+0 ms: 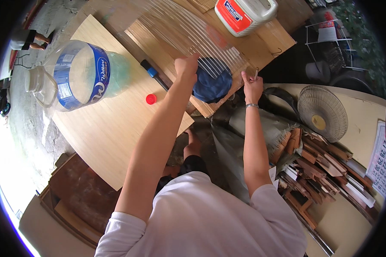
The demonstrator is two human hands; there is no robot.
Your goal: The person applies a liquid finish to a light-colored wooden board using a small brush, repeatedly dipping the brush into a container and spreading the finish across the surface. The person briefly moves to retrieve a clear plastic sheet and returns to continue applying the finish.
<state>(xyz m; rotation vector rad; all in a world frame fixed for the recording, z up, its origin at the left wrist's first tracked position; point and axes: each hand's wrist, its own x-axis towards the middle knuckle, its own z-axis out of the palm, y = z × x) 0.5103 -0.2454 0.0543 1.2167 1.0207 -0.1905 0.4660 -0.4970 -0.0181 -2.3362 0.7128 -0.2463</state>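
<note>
My left hand [187,66] is closed in a fist around the near edge of a clear ribbed plastic sheet [188,30] held up over a wooden board [167,38]. My right hand [252,84], with a bracelet at the wrist, pinches a thin stick-like thing [256,73] at the sheet's right corner. A dark blue cloth [212,85] lies under the sheet between my hands. A screwdriver with a blue and black handle [152,72] lies left of my left hand. A small red cap [151,99] sits on the pale wooden panel [111,128].
A big clear water jug with a blue label [75,75] lies on its side on the panel. A white jug with a red label [244,13] stands at the far end. A fan guard [322,112], stacked wood scraps [317,171] and a wire rack [330,38] fill the right.
</note>
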